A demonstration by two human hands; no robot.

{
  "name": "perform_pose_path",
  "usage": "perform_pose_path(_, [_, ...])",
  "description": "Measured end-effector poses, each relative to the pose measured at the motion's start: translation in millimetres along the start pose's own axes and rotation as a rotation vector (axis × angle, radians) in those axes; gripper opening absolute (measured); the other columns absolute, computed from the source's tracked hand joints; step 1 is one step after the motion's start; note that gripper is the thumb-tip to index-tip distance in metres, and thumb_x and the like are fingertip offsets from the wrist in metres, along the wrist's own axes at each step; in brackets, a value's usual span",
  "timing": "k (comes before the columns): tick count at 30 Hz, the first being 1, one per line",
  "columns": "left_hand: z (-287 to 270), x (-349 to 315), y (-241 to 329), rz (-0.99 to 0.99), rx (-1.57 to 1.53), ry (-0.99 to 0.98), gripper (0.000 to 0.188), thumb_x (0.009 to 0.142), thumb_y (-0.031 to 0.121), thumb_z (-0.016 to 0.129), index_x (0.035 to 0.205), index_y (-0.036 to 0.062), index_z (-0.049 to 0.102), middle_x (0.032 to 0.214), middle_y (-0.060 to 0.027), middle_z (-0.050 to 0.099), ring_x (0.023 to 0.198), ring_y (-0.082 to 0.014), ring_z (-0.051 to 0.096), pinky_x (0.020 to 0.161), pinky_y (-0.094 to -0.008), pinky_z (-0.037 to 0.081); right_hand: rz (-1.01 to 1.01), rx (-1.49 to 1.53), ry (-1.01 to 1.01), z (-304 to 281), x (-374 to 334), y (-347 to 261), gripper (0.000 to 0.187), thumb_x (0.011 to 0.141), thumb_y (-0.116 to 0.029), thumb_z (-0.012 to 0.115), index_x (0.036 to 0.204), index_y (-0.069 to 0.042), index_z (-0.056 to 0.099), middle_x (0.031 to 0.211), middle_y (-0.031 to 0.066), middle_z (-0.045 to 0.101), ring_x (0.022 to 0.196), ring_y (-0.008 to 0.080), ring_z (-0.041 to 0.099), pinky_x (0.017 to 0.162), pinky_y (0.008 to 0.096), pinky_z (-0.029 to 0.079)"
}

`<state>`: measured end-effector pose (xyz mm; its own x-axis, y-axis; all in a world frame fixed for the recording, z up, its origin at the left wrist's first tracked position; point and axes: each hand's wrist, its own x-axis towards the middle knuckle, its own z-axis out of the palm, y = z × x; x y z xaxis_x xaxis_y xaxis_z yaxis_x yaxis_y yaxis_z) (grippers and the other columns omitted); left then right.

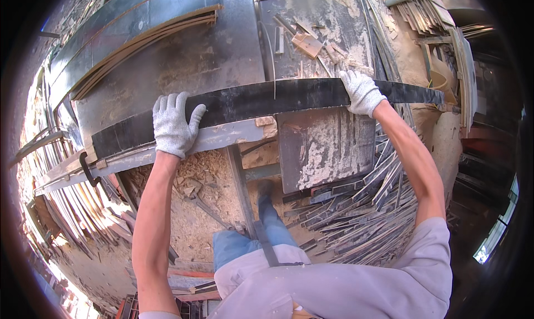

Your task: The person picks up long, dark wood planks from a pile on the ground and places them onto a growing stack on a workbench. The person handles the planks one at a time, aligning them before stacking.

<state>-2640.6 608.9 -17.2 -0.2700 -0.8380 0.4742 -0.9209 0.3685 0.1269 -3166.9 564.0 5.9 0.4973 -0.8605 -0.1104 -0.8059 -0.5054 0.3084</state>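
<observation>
A long black board strip (239, 103) lies across the bench in front of me, running left to right and curved by the lens. Both my hands wear pale grey knitted gloves. Fingers spread and thumb apart, my left hand (173, 124) lies flat across the strip towards its left end. My right hand (360, 92) grips the strip right of the middle, its fingers reaching over the far edge. Beyond that hand the strip runs on to the right. Under its near edge is a grey metal rail (222, 135), with a small wood block (265, 121) on it.
A worn dark panel (325, 146) sits nearer me than the strip. Wood offcuts (307, 43) and sawdust lie on the far bench top. Stacked boards (144, 24) stand at the far left. Many narrow strips (361, 213) are heaped on the floor at right, near my legs.
</observation>
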Motion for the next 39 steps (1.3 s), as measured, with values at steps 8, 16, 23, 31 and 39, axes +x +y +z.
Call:
perform_pose_path(8, [4, 0, -6, 0.001, 0.023, 0.006, 0.045, 0.099, 0.044, 0.071, 0.121, 0.0051, 0.065, 0.114, -0.0162, 0.068, 0.109, -0.0381, 0.062, 0.105, -0.0518, 0.046, 0.062, 0.034, -0.132, -6, 12, -5, 0.089, 0.063, -0.021, 0.083, 0.141, 0.006, 0.050, 0.131, 0.0284, 0.060, 0.125, 0.0445, 0.059, 0.111, 0.0490, 0.048])
perform_pose_path(16, [7, 17, -2, -0.019, 0.026, 0.026, 0.049, 0.101, 0.049, 0.067, 0.122, 0.0047, 0.066, 0.116, -0.0192, 0.069, 0.113, -0.0404, 0.062, 0.108, -0.0519, 0.044, 0.087, 0.034, 0.043, -4, 8, -1, 0.066, 0.068, -0.015, 0.079, 0.127, 0.001, 0.055, 0.117, 0.0249, 0.067, 0.111, 0.0422, 0.068, 0.095, 0.0482, 0.057])
perform_pose_path(23, [7, 20, -1, -0.073, 0.071, -0.029, 0.057, 0.100, 0.056, 0.066, 0.125, 0.0045, 0.066, 0.122, -0.0191, 0.067, 0.125, -0.0419, 0.059, 0.123, -0.0550, 0.034, 0.045, 0.184, 0.067, 11, -62, -10, 0.079, 0.062, -0.016, 0.079, 0.133, 0.003, 0.051, 0.124, 0.0270, 0.061, 0.118, 0.0449, 0.061, 0.105, 0.0505, 0.049])
perform_pose_path(31, [-20, 18, 19, -0.099, 0.020, -0.221, 0.071, 0.096, 0.066, 0.064, 0.130, 0.0037, 0.064, 0.125, -0.0212, 0.064, 0.125, -0.0409, 0.056, 0.114, -0.0519, 0.039, -0.252, 0.403, 0.256, -51, -112, -40, 0.085, 0.051, -0.012, 0.081, 0.129, -0.002, 0.049, 0.118, 0.0230, 0.058, 0.113, 0.0446, 0.060, 0.104, 0.0522, 0.049])
perform_pose_path(39, [-61, 105, -11, -0.023, -0.077, -1.057, 0.101, 0.071, 0.082, 0.077, 0.132, 0.0007, 0.069, 0.142, -0.0273, 0.059, 0.136, -0.0437, 0.054, 0.112, -0.0521, 0.047, -0.354, 0.421, 0.194, -142, -84, -42, 0.085, 0.054, -0.016, 0.080, 0.133, -0.001, 0.051, 0.130, 0.0232, 0.059, 0.128, 0.0452, 0.058, 0.118, 0.0582, 0.043])
